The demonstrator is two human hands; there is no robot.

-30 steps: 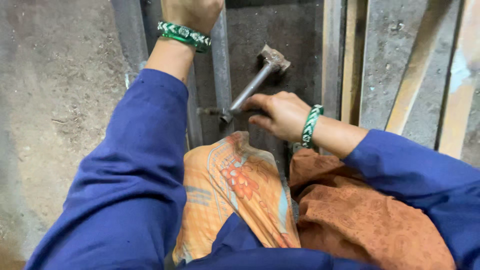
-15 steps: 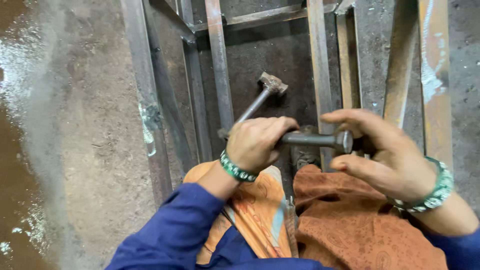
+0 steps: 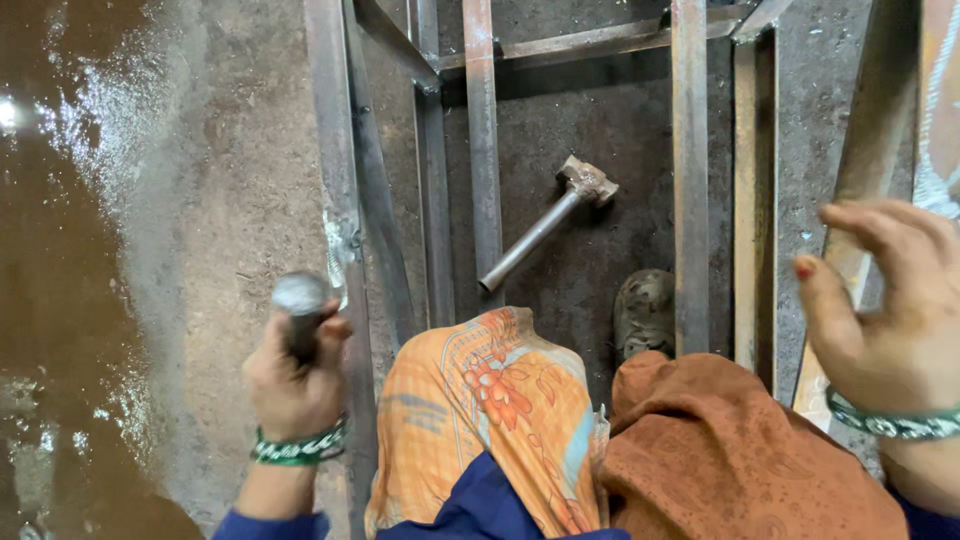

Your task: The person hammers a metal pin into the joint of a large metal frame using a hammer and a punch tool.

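Observation:
My left hand (image 3: pixel 295 385) is closed around a short grey metal rod (image 3: pixel 300 305) with a rounded top, held upright beside the left bar of a metal frame (image 3: pixel 345 200). My right hand (image 3: pixel 885 300) hangs in the air at the right edge with its fingers spread and nothing in it. A hammer (image 3: pixel 550 220) with a metal handle lies on the floor between the frame bars, apart from both hands. Both wrists wear green bands.
The frame's bars (image 3: pixel 690 170) run away from me over a dark gritty floor. My knees, in orange patterned cloth (image 3: pixel 490 410) and rust-brown cloth (image 3: pixel 740 450), fill the bottom. A shoe (image 3: pixel 643 312) rests between bars. Wet brown floor (image 3: pixel 60 300) lies at left.
The rod has passed from between both hands to my left hand alone, which moved left past the frame. My right hand let go and drew away to the right.

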